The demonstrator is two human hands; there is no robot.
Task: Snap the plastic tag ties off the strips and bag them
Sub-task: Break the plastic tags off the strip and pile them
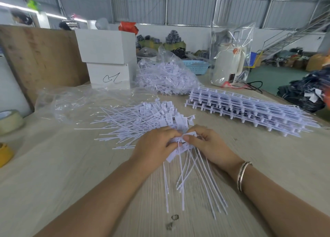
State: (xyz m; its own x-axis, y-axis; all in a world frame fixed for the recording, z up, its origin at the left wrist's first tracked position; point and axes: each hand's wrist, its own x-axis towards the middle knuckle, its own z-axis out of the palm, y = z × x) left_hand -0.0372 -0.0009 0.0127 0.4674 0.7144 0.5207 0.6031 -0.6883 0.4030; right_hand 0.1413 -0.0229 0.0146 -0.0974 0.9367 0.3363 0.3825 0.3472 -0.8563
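My left hand [157, 145] and my right hand [207, 144] meet at the middle of the table and together grip a bunch of white tag ties [185, 167] by their flat heads, the thin tails fanning toward me. Just beyond the hands lies a loose pile of separated white tag ties [142, 120]. To the right sits a stack of uncut tie strips [246, 110]. A clear plastic bag full of ties [166, 76] lies farther back, and an empty-looking clear bag [75, 101] is spread out at the left.
Two stacked white boxes [107, 58] stand at the back, with a wooden board [39, 58] left of them. Tape rolls [9, 120] sit at the left edge. A white kettle in clear wrap [230, 63] stands back right. Dark clothing [303, 94] lies far right.
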